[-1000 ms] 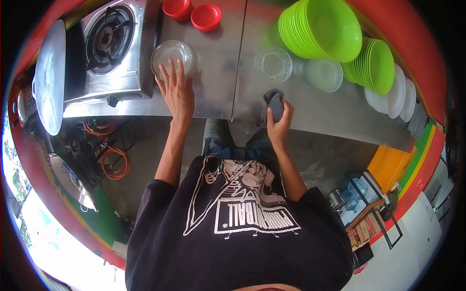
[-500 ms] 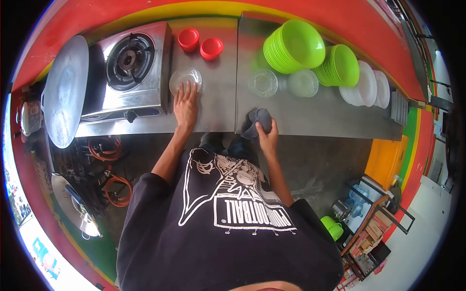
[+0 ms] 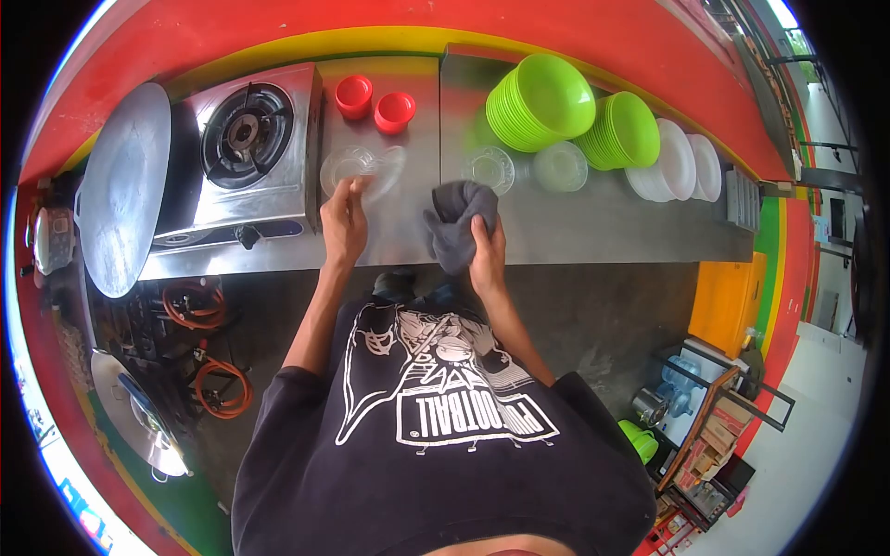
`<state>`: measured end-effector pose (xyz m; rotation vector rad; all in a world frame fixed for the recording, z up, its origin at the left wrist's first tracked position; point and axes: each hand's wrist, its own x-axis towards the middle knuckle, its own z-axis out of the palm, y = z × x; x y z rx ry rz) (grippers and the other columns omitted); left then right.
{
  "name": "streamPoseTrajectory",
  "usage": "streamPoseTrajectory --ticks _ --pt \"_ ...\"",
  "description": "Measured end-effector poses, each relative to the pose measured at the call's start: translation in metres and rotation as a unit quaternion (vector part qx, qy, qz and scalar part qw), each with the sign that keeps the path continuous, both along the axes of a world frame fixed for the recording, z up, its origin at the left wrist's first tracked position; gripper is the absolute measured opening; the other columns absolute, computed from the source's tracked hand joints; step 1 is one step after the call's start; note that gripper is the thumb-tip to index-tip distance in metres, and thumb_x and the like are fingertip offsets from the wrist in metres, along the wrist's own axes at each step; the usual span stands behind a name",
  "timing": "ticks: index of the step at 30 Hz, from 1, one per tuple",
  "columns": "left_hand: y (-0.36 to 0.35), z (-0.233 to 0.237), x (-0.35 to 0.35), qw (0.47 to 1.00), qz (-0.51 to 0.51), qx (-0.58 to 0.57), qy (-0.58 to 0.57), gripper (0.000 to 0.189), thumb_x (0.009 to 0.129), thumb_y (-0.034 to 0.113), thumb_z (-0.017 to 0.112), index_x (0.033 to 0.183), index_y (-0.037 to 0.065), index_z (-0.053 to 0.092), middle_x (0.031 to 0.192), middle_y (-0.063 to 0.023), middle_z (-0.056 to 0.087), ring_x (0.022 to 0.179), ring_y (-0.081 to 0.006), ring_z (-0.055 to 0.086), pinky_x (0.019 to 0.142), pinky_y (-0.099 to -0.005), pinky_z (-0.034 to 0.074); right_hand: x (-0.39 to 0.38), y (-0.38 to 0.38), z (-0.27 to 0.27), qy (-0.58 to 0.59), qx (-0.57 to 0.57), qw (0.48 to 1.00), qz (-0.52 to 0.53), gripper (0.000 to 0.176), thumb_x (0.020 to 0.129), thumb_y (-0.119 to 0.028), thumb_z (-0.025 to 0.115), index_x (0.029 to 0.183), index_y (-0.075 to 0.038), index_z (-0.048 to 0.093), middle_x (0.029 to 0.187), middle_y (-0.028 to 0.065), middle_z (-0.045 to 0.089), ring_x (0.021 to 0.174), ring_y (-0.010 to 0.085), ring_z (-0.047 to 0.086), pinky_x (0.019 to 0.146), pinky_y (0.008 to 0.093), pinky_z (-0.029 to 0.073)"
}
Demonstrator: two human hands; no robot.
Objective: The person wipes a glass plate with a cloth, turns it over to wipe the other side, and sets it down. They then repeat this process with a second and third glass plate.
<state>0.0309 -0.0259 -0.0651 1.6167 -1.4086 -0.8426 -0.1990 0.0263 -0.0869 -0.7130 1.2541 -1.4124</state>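
My left hand [image 3: 344, 222] pinches the rim of a clear glass dish [image 3: 387, 174], which is tilted over the metal counter [image 3: 399, 222]. Beside and partly under it, to the left, lies another clear glass dish [image 3: 341, 165], close to the stove. Bunched in my right hand [image 3: 488, 258] is a dark grey cloth [image 3: 456, 218], just right of the tilted dish. Further right, two more clear glass pieces stand on the counter: a dish [image 3: 489, 170] and a second dish [image 3: 560, 167]. Behind my left hand are red bowls [image 3: 395, 112] in two small groups.
A gas stove [image 3: 246, 139] and a large round metal lid or pan [image 3: 125, 190] are on the left. Stacked green bowls [image 3: 547, 102], more green bowls [image 3: 630, 130] and white bowls [image 3: 663, 162] line the back right. Orange hoses [image 3: 222, 389] hang below the counter.
My left hand has gone from resting flat on the glass dishes to pinching one and tilting it up to the right. The cloth in my right hand has moved left and up, nearer the dish.
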Motion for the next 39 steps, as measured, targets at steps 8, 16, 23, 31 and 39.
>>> streamPoseTrajectory --ticks 8,16,23,31,39 --pt "0.040 0.008 -0.059 0.931 -0.079 0.053 0.352 0.041 0.111 0.030 0.041 0.104 -0.004 0.063 0.094 -0.0073 0.073 0.079 -0.0089 0.062 0.071 -0.0262 0.051 0.028 -0.036 0.043 0.067 -0.004 0.997 -0.035 0.043 0.105 -0.037 0.053 0.117 0.003 0.062 0.107 0.0050 0.061 0.099 0.0152 0.055 0.091 0.0299 0.043" --pt "0.056 0.012 -0.075 0.952 0.002 0.041 0.305 0.039 0.109 0.032 0.049 0.087 -0.001 0.048 0.072 -0.0063 0.065 0.067 -0.0101 0.050 0.060 -0.0311 0.046 0.027 -0.044 0.045 0.158 -0.009 0.987 0.019 0.046 0.105 -0.040 0.053 0.085 0.002 0.061 0.077 0.0021 0.058 0.074 0.0108 0.050 0.067 0.0305 0.042" --pt "0.038 0.045 -0.054 0.969 -0.203 0.129 0.055 0.043 0.108 0.035 0.049 0.094 -0.003 0.062 0.079 -0.0008 0.064 0.071 -0.0071 0.052 0.063 -0.0251 0.047 0.025 -0.041 0.074 0.335 -0.026 0.928 0.161 0.043 0.100 -0.036 0.060 0.081 0.002 0.063 0.062 0.0058 0.058 0.060 0.0108 0.054 0.058 0.0329 0.046" --pt "0.052 0.019 -0.074 0.983 -0.052 -0.005 0.177 0.043 0.108 0.031 0.050 0.085 -0.004 0.059 0.069 -0.0086 0.065 0.065 -0.0080 0.058 0.056 -0.0310 0.048 0.019 -0.054 0.031 -0.077 0.134 0.985 -0.080 0.047 0.104 -0.041 0.053 0.097 0.003 0.068 0.087 0.0025 0.062 0.078 0.0126 0.055 0.069 0.0316 0.047" --pt "0.029 0.054 -0.052 0.967 -0.189 0.158 0.070 0.049 0.108 0.035 0.049 0.085 -0.006 0.063 0.069 -0.0112 0.067 0.060 -0.0110 0.064 0.051 -0.0255 0.050 0.023 -0.046 0.045 0.261 0.014 0.954 0.149 0.041 0.101 -0.034 0.059 0.085 0.002 0.069 0.067 0.0057 0.062 0.064 0.0095 0.054 0.060 0.0319 0.044"
